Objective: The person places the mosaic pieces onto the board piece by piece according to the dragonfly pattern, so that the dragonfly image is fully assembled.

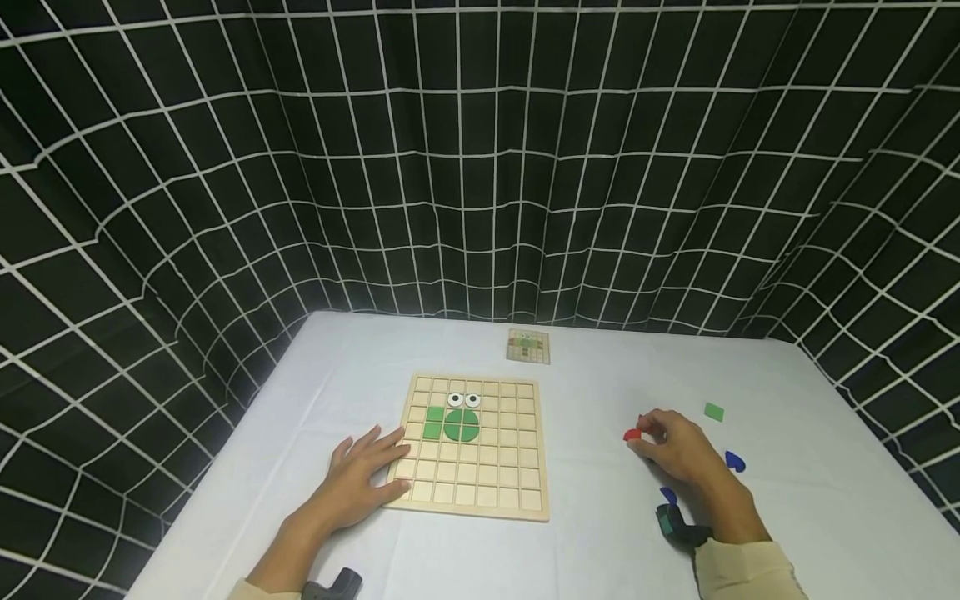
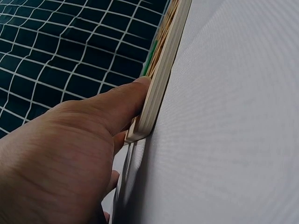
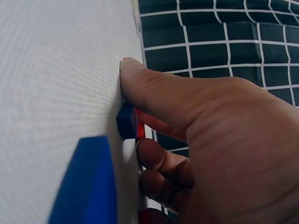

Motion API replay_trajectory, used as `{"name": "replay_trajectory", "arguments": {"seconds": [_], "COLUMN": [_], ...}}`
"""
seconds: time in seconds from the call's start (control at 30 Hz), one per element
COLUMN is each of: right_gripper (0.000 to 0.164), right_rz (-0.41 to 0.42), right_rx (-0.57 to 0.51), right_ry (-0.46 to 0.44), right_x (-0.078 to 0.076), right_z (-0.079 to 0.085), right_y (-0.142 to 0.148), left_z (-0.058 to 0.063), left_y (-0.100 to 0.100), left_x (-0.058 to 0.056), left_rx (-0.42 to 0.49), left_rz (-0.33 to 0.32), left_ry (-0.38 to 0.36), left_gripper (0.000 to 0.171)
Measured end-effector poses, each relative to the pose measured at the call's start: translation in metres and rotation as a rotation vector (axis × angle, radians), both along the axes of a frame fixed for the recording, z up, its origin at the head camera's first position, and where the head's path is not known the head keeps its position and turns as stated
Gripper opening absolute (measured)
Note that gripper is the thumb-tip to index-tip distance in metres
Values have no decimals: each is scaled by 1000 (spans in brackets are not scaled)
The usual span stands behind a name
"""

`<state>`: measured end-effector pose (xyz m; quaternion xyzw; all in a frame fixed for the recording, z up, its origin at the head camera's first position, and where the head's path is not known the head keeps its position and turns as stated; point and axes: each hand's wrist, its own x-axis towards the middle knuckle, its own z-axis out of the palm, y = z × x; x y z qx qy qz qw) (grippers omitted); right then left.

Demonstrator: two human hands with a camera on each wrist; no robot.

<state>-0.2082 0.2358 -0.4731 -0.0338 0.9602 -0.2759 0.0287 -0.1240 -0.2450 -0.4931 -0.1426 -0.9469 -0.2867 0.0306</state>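
Observation:
My left hand (image 1: pixel 360 475) rests on the left edge of a square wooden grid board (image 1: pixel 487 497), fingers spread. In the left wrist view, the thumb (image 2: pixel 126 100) presses along the board's rim (image 2: pixel 161 79). Green tiles (image 1: pixel 432 430), a green circle of quarter pieces (image 1: pixel 469 432) and two eye tiles (image 1: pixel 472 400) sit in the grid. Right of the board, my right hand (image 1: pixel 675 446) pinches a small red piece (image 1: pixel 632 434) low over the table between thumb and forefinger. In the right wrist view, a blue piece (image 3: pixel 125 121) and another red piece (image 3: pixel 140 127) show beyond the fingers.
A small picture card (image 1: pixel 528 346) lies behind the board. On the white cloth (image 1: pixel 600 375) at the right lie a green tile (image 1: pixel 714 412), a blue heart-like piece (image 1: pixel 735 461) and a blue piece (image 1: pixel 669 496) near the right wrist. A dark grid curtain (image 1: pixel 480 167) surrounds the table.

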Motion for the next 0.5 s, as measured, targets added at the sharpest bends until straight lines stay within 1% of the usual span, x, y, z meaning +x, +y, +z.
{"name": "replay_trajectory", "arguments": {"seconds": [0.3, 0.4, 0.5], "right_gripper": [39, 37, 34], "right_rz": [-11, 0, 2], "right_rx": [15, 16, 2], "right_ry": [-27, -3, 44], "right_x": [1, 1, 1], "right_z": [1, 0, -2], "right_y": [-1, 1, 3], "left_z": [1, 0, -1], "left_y": [0, 0, 0], "left_x": [2, 1, 0], "left_rx": [-5, -5, -6], "left_rz": [5, 3, 0], "left_ry": [-10, -13, -6], "left_gripper": [56, 58, 59]}}
